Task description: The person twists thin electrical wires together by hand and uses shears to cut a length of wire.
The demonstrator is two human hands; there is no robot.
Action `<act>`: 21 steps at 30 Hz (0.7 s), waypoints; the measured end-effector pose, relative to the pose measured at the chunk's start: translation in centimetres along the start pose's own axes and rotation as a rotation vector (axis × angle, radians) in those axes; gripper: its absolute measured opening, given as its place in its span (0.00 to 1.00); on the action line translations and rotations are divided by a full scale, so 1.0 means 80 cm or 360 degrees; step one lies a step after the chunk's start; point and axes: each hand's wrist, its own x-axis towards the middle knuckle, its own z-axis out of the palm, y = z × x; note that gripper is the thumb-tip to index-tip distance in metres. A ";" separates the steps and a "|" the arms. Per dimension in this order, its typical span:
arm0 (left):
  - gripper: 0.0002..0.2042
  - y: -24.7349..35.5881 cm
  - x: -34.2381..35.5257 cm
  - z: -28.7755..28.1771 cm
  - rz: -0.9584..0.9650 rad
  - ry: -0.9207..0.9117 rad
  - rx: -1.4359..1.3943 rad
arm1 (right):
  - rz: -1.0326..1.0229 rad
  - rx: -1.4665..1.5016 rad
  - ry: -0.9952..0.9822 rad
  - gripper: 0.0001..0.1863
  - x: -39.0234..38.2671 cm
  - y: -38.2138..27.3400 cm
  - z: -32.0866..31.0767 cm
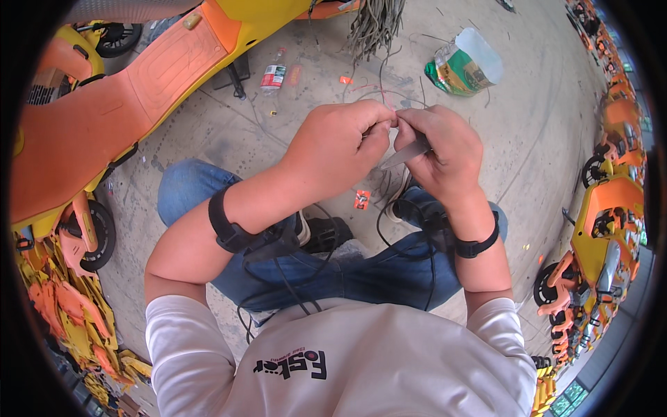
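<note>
My left hand [351,142] is closed, thumb and fingertips pinched on a thin wire [384,94]; most of the wire is hidden by the fingers. Close against it, my right hand [445,149] is also closed, its fingertips meeting the left ones. A knife [406,154] lies in the right hand, its flat grey blade sticking out below the fingers toward the left; the handle is hidden in the palm. Beyond the hands, a bundle of dark grey cables [375,28] hangs down, and loose strands curve over the floor near my fingers.
An orange and yellow scooter [139,90] stands at the left. A plastic bottle [273,73] and an open green and white bag [465,66] are on the concrete floor, with a small orange packet [362,200] between my feet. More scooters [604,222] line the right side.
</note>
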 end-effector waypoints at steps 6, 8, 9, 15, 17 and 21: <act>0.06 0.005 0.002 -0.003 0.0025 -0.0040 0.0031 | 0.0049 -0.0070 0.0079 0.11 -0.002 -0.003 0.006; 0.07 0.005 0.002 -0.004 0.0002 -0.0048 0.0016 | 0.0069 -0.0046 0.0100 0.10 0.002 -0.005 0.004; 0.07 0.005 0.001 -0.004 0.0008 -0.0059 0.0036 | 0.0091 -0.0022 0.0121 0.10 0.005 -0.007 0.003; 0.08 0.004 -0.003 -0.008 -0.0338 -0.0193 -0.0228 | 0.0937 0.0381 0.0369 0.06 0.006 0.032 -0.030; 0.08 0.000 -0.001 -0.009 -0.0469 -0.0184 -0.0377 | 0.1062 0.0563 0.0206 0.07 0.005 0.026 -0.032; 0.08 -0.001 0.001 -0.006 -0.0422 -0.0162 -0.0457 | 0.1214 0.0892 -0.0121 0.06 0.001 0.002 -0.025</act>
